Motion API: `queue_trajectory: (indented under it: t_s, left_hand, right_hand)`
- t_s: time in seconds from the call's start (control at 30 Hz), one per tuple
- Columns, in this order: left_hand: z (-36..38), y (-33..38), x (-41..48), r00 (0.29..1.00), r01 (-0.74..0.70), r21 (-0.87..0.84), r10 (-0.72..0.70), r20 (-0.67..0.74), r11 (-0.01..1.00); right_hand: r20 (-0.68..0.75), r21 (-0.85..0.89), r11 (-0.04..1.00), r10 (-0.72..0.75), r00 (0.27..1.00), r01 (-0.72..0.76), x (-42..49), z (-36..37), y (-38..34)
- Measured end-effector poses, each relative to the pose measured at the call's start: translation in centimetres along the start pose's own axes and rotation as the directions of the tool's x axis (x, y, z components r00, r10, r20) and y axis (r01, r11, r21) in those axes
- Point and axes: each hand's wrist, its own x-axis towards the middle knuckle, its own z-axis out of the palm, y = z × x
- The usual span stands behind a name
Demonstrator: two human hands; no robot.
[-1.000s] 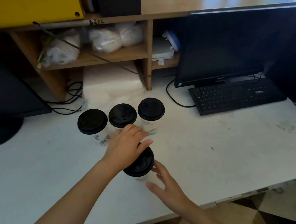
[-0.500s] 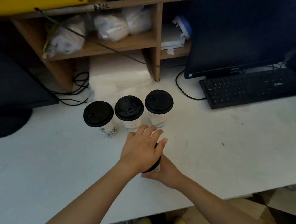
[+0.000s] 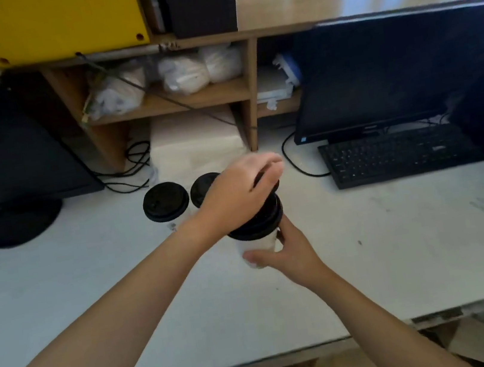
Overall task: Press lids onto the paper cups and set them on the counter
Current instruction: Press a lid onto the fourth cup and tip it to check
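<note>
A white paper cup [image 3: 256, 244] with a black lid [image 3: 259, 224] is at the middle of the white counter [image 3: 399, 238]. My right hand [image 3: 289, 255] grips its side from the front right, thumb across the wall. The palm of my left hand [image 3: 236, 196] lies on top of the lid, with the blurred fingers reaching forward past it. Behind stand two lidded cups, one to the left [image 3: 165, 201] and one partly hidden by my left hand [image 3: 202, 186]. A dark sliver under my fingers may be a third lid.
A black keyboard [image 3: 399, 153] and monitor [image 3: 375, 75] stand at the right, and another monitor [image 3: 3, 150] at the left. A wooden shelf [image 3: 196, 99] holding plastic bags rises behind the cups. Cables [image 3: 134, 168] lie at the back. The counter's front edge is near me.
My right hand went from open beside the cup to wrapped round it. The cup, with my left hand on its lid, has shifted back toward the row of lidded cups.
</note>
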Motion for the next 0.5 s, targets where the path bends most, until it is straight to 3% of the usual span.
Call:
queue_trajectory:
  t_s: [0.1, 0.27, 0.33, 0.4, 0.5]
  left_hand:
    - [-4.2, 3.0, 2.0, 0.981, 0.034, -0.144, -0.061, -0.183, 0.989]
    - [-8.5, 5.4, 3.7, 0.982, 0.174, -0.043, -0.17, 0.088, 0.984]
    - [-9.4, 6.0, 3.9, 0.981, 0.167, -0.018, -0.164, 0.101, 0.986]
    - [-10.4, 6.9, 4.2, 0.977, 0.206, -0.205, -0.19, 0.097, 0.957]
    - [-10.8, 7.3, 4.6, 0.975, 0.208, -0.517, -0.219, 0.041, 0.83]
  right_hand:
    - [-0.074, -0.094, 0.987, -0.14, 0.987, 0.133, 1.0, -2.3, -4.6]
    - [-0.152, -0.501, 0.83, -0.365, 0.919, 0.247, 3.1, -6.5, -10.9]
    - [-0.148, -0.602, 0.744, -0.461, 0.875, 0.29, 3.7, -7.8, -13.5]
    - [-0.14, -0.685, 0.661, -0.531, 0.836, 0.306, 4.1, -8.6, -15.9]
    - [-0.093, -0.753, 0.579, -0.566, 0.819, 0.314, 4.5, -9.6, -18.1]
